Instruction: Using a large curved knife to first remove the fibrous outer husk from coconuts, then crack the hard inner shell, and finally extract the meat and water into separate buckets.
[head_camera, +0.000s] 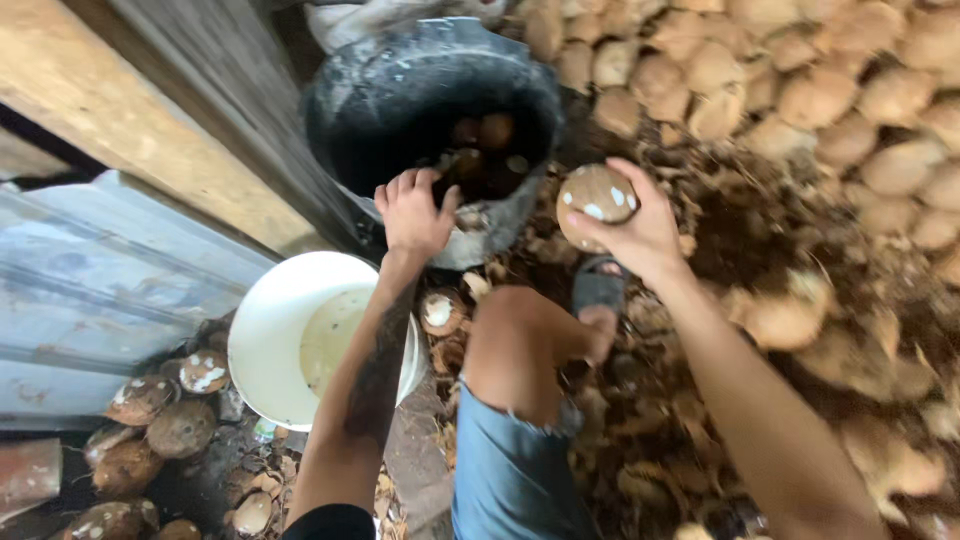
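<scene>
right hand (640, 225) cups a husked coconut (596, 205) just beside the black tub (350, 110), fingers wrapped round it for grip; left hand (413, 212) curls on tub's rim, prob. steadying it.

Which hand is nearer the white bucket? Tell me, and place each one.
Left. The left hand rests on the rim of the black tub, just above the white bucket. The right hand, holding a husked coconut, is farther off to the right.
</scene>
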